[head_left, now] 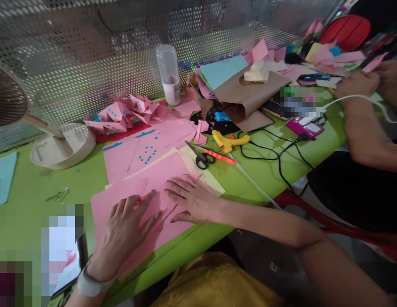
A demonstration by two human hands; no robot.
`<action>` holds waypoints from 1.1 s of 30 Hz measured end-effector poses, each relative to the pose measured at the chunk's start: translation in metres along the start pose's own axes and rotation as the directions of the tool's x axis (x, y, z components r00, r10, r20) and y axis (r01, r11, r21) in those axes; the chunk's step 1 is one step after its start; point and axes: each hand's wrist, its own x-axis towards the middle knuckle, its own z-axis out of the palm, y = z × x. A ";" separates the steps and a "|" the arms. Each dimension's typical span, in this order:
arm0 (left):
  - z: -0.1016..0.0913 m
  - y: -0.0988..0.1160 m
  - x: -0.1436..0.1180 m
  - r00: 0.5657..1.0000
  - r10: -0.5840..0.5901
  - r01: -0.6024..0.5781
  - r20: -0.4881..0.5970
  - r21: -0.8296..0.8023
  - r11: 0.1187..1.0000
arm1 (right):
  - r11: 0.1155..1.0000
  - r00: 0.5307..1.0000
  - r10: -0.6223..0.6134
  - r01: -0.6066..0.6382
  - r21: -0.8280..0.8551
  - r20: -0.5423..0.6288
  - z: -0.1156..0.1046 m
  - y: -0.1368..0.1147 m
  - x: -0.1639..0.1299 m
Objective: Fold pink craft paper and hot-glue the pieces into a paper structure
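My left hand point(129, 228), with a pale band at the wrist, rests on a pink paper sheet point(104, 207); its index finger and thumb are stretched apart and the other fingers bend a little. Flat on the same sheet, fingers spread, lies my right hand point(195, 200). A thin dark line shows on the paper between the two hands. Beyond them, another pink sheet point(118, 160) carries small blue squares. Black-handled scissors point(203, 158), a slim orange-red tool point(220, 156) and a yellow glue gun point(229, 141) lie past my right hand.
Folded pink paper pieces point(121, 113) sit near the perforated metal screen point(89, 76). A white round base point(64, 147) stands left, a clear bottle point(169, 76) behind. Brown paper point(246, 96), cables and a purple power strip point(304, 128) lie right, near another person's hands point(360, 83).
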 end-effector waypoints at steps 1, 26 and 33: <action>0.000 0.000 0.000 1.000 0.001 -0.001 0.001 0.010 1.000 | 1.000 1.000 0.004 -0.004 0.002 0.003 0.000 0.001 -0.001; -0.001 0.004 0.000 0.998 -0.034 0.034 0.052 -0.016 0.999 | 0.997 0.999 0.050 -0.050 0.057 -0.006 -0.001 0.003 -0.014; 0.005 0.007 -0.006 0.999 -0.032 0.033 0.028 -0.025 0.999 | 0.997 0.999 -0.032 0.034 0.070 -0.024 0.003 0.008 -0.014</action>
